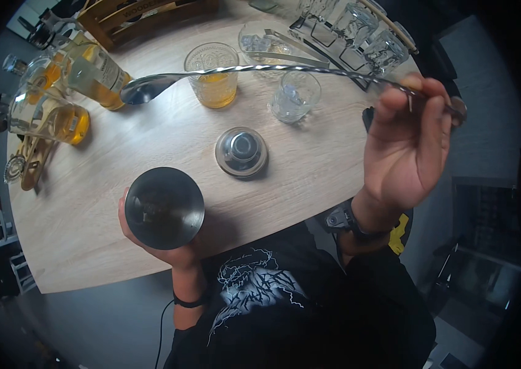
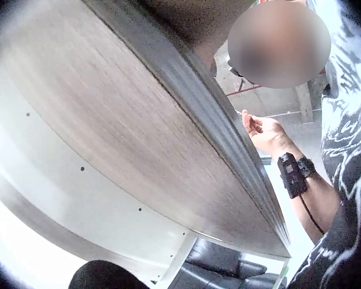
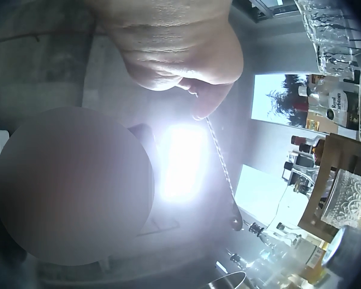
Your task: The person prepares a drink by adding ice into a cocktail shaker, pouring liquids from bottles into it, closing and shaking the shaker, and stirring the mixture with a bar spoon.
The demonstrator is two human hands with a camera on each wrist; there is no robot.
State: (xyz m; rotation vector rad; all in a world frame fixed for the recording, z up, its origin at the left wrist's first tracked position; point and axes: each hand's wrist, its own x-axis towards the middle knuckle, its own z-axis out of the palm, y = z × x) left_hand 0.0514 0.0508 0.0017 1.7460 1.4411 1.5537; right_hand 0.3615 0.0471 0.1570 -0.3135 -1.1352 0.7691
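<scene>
- My right hand [image 1: 403,150] is raised off the right edge of the table [image 1: 150,138], fingers and thumb curled and pinching the top end of a long twisted bar spoon [image 1: 260,69].
- The spoon runs level above the far half of the table, its bowl ending over the far left part, just beside the bottles [image 1: 82,74] of amber liquid.
- In the right wrist view I see the same spoon [image 3: 222,171] hanging away from my pinched fingertips [image 3: 204,102], its thin stem and small bowl clear of everything.
- My left hand [image 1: 162,243] grips a metal shaker tin [image 1: 164,208] at the near edge of the table, fingers wrapped around its wall; its mouth faces up.
- A metal shaker cap [image 1: 241,151] sits mid-table, apart from the tin.
- Toward the far edge stand a patterned glass [image 1: 212,75] with amber drink and a small clear glass [image 1: 295,95]; beyond them, an ice bowl with tongs [image 1: 266,46] and a rack of glasses [image 1: 359,31].
- The left wrist view shows only the table's underside [image 2: 126,138] and my right forearm beyond it.
</scene>
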